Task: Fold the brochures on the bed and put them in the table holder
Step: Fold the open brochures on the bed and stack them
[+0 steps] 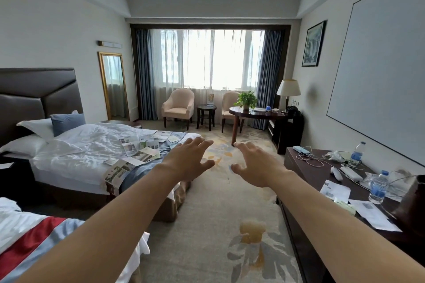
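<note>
Both empty hands [188, 158] reach over carpet [213, 202] toward brochure-strewn bed [92, 142].

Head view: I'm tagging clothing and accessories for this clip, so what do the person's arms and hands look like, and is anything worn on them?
Both forearms are bare as far as the frame shows; no sleeve edge is visible. The left hand and right hand carry no gloves, and no rings, watch or bracelets are visible. No markings can be made out.
</note>
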